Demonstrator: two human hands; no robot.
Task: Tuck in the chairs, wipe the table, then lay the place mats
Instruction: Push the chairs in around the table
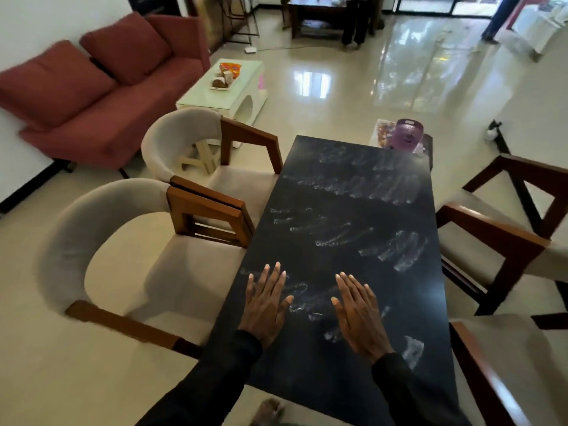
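A long black table (353,210) runs away from me, its top streaked with whitish smears. My left hand (266,302) lies flat on the near left part of the top, fingers straight. My right hand (359,315) lies flat beside it, a little apart, and holds nothing. Two beige chairs with wooden arms stand at the left side, the near chair (123,256) and the far chair (196,149), with their seats reaching the table edge. Two more chairs stand on the right, a far right chair (504,229) and a near right chair (504,364). At the far end a purple object (407,135) sits on patterned sheets.
A red sofa (101,87) stands along the left wall. A white coffee table (227,87) with snacks in a tray is beyond the left chairs. Glossy floor stretches ahead. Two people stand far off near a dark table (316,13). My bare foot (267,410) shows below the table's near edge.
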